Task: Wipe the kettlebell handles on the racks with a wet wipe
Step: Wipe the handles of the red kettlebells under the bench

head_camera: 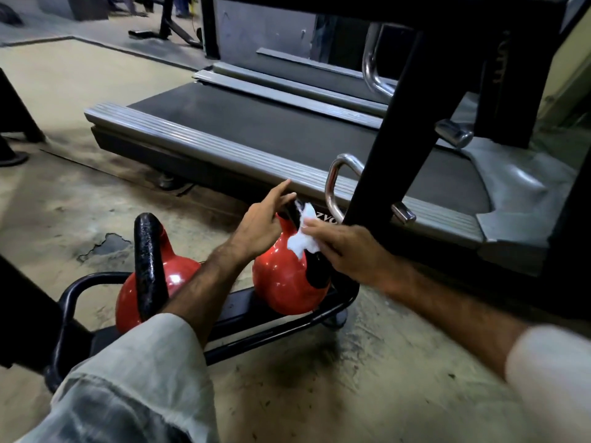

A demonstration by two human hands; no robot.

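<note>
My right hand (345,247) pinches the wet wipe (303,241) against the right kettlebell (287,276)'s handle on the bottom rack (281,327); my left hand (265,215) steadies it, fingers loose. Next, I'd say: the left kettlebell (150,282).

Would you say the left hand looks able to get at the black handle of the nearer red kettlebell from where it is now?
Probably yes. The left hand rests on the farther kettlebell, and the nearer kettlebell's handle stands uncovered just left of that forearm, with nothing visible between them.
</note>
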